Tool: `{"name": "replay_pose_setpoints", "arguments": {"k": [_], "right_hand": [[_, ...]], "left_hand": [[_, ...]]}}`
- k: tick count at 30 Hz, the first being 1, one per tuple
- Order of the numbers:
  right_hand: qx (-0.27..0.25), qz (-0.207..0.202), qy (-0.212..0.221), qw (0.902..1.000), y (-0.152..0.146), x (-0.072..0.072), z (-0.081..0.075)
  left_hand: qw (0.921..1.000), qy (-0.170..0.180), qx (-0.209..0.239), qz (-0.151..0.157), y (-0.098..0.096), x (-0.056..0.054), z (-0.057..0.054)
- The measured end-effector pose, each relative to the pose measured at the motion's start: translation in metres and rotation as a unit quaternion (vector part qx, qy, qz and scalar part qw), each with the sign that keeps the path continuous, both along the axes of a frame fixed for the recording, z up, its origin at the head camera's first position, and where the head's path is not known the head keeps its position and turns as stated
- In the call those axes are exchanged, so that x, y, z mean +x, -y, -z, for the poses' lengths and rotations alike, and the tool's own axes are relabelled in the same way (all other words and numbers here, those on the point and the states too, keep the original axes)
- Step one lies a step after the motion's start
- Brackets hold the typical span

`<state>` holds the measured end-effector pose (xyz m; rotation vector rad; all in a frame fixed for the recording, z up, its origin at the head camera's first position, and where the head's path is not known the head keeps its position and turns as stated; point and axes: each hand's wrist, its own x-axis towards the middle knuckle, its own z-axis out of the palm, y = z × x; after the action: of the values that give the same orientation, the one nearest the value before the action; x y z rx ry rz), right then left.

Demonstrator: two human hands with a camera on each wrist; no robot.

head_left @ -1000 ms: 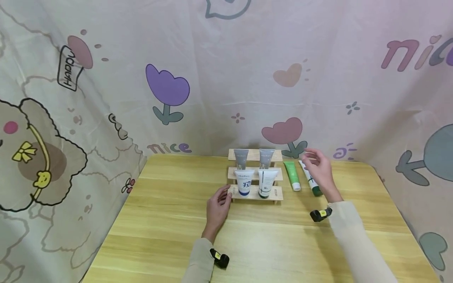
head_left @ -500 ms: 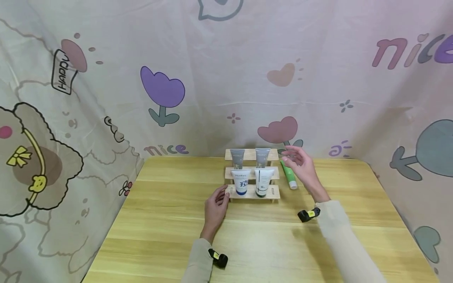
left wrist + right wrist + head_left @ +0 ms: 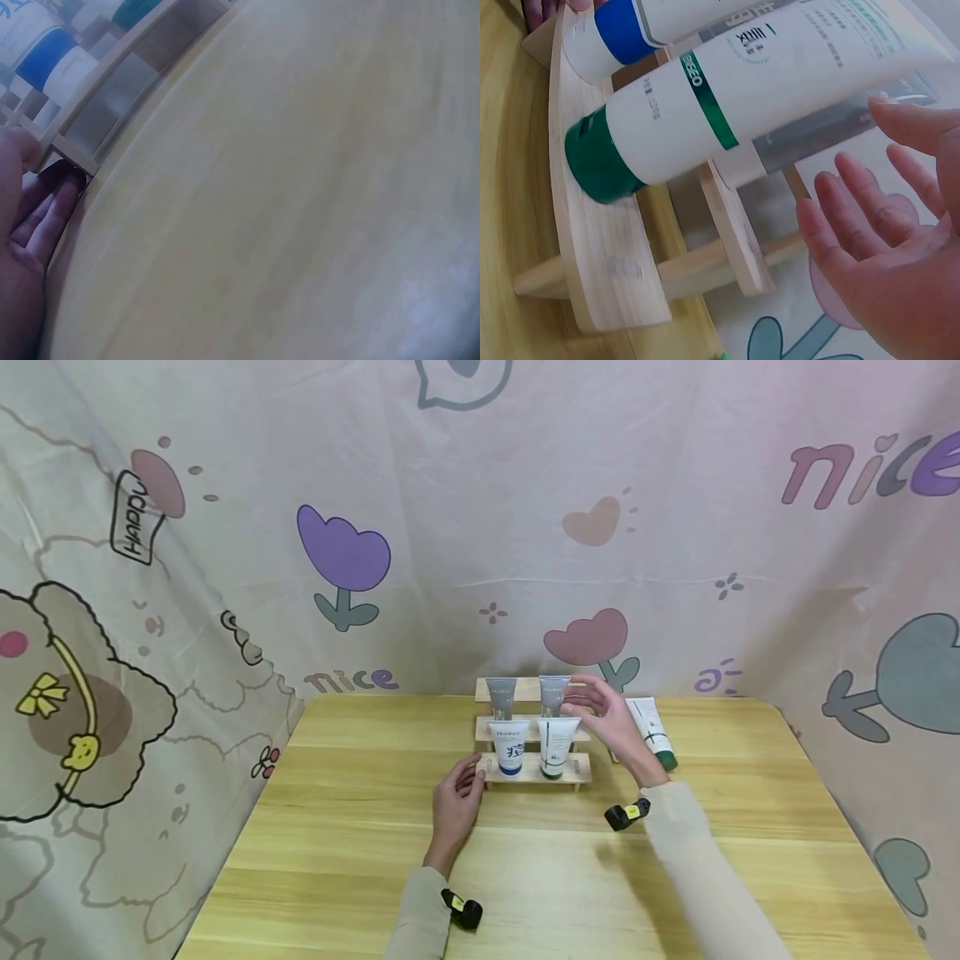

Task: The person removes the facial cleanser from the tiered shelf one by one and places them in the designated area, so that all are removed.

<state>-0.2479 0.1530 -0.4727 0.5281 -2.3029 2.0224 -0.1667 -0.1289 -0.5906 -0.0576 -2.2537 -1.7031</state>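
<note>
A three-step wooden rack (image 3: 579, 767) holds two white squeeze tubes on its front step, one with a blue cap (image 3: 510, 745) and one with a green cap (image 3: 604, 155). Two grey tubes stand farther back, the left grey tube (image 3: 502, 695) and the right grey tube (image 3: 553, 693). My left hand (image 3: 456, 802) holds the front step's left end, thumb at the top and fingers at the side. Beside the right grey tube, my right hand (image 3: 611, 722) is spread with relaxed fingers. Its thumb is close to that tube's upper end in the right wrist view, with nothing in the palm.
Right of the rack, a white tube with a dark green cap (image 3: 652, 732) lies on the wooden table (image 3: 360, 793). My right hand hides most of a green tube lying there. A printed cloth (image 3: 450, 527) hangs behind the table.
My right hand has moved left, from over the lying tubes to the right grey tube on the rack. My left hand stays at the rack's left end. The head view has shifted slightly.
</note>
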Motion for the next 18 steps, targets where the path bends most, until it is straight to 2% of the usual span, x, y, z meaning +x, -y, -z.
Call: {"name": "replay_pose_setpoints", "arguments": {"k": [6,18], "right_hand": [[0.017,0.001,0.027,0.9995,0.009,-0.003,0.001],[0.015,-0.004,0.007,0.9999,0.018,-0.009,0.009]], "left_hand": [[1.0000,0.008,0.000,-0.002,0.000,-0.001,0.000],[0.9999,0.017,0.000,0.001,0.000,-0.001,0.000]]}}
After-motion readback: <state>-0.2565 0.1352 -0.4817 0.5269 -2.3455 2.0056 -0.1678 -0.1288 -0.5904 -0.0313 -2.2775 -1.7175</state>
